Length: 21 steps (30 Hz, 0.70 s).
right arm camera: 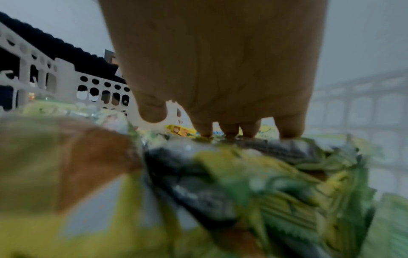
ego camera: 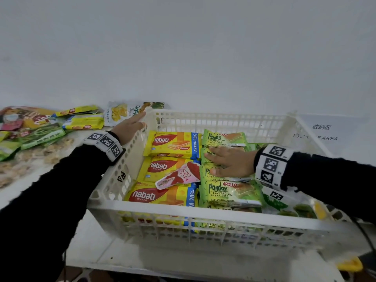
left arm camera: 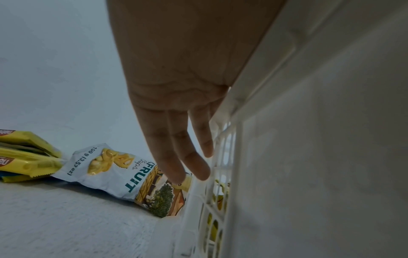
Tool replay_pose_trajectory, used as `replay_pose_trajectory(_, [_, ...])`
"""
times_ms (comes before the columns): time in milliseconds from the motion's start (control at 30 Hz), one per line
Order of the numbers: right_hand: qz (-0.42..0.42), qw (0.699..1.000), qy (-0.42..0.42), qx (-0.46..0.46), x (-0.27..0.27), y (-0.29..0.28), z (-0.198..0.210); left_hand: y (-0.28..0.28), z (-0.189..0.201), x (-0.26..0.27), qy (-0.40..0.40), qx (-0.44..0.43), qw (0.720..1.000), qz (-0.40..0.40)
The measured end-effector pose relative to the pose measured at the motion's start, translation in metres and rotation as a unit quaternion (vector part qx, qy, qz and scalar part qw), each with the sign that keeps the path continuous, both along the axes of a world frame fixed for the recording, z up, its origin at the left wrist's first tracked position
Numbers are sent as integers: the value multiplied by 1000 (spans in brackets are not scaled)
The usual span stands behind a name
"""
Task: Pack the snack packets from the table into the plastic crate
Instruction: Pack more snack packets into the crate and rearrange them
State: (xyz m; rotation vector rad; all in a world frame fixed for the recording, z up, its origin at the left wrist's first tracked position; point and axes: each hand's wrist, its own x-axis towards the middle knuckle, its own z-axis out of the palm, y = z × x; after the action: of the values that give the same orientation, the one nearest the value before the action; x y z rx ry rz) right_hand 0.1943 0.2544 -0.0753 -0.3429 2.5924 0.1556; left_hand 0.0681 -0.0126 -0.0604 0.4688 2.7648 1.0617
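Note:
A white plastic crate (ego camera: 203,208) sits on the table and holds yellow Nabati wafer packets (ego camera: 173,145) on its left side and green Pandan cake packets (ego camera: 232,192) on its right. A pink packet (ego camera: 179,176) lies on top of the wafers. My right hand (ego camera: 227,161) lies flat, fingers straight, pressing on the Pandan packets (right arm camera: 276,167) inside the crate. My left hand (ego camera: 130,125) rests with straight fingers against the crate's left rim (left arm camera: 243,97), holding nothing. More snack packets (ego camera: 40,123) lie on the table to the left.
A jackfruit chips bag (ego camera: 122,112) (left arm camera: 119,172) lies just behind the crate's far left corner, next to yellow wafer packets (left arm camera: 26,157). A wall runs along the back. A paper storage-area label (ego camera: 321,131) lies right of the crate.

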Motion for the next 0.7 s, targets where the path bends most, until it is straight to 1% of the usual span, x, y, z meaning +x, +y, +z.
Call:
replay_pose_trajectory(100, [6, 1000, -7, 0, 5, -1, 12, 0, 0, 0, -2, 3, 1000, -3])
replay_pose_trajectory(200, [53, 998, -21, 31, 13, -5, 17, 0, -1, -1, -2, 6, 1000, -3])
replay_pose_trajectory(333, [113, 991, -36, 57, 22, -13, -4, 1, -1, -1, -4, 15, 1000, -1])
replay_pose_trajectory(433, [148, 986, -21, 76, 22, -15, -11, 0, 0, 0, -4, 17, 1000, 0])
replay_pose_trajectory(500, [128, 991, -14, 45, 20, -17, 0, 1, 1, 0, -3, 13, 1000, -2])
replay_pose_trajectory(567, [106, 994, 16, -38, 11, -23, 18, 1, 1, 0, -3, 9, 1000, -3])
replay_pose_trajectory(633, [111, 986, 60, -107, -2, -34, 30, 1, 1, -1, -4, 7, 1000, -5])
replay_pose_trajectory(667, [120, 984, 77, -109, -8, -42, 32, 0, 1, -1, -5, 6, 1000, -6])
replay_pose_trajectory(700, [127, 984, 87, -93, -12, -52, 31, 0, 1, -1, -4, 5, 1000, -7])
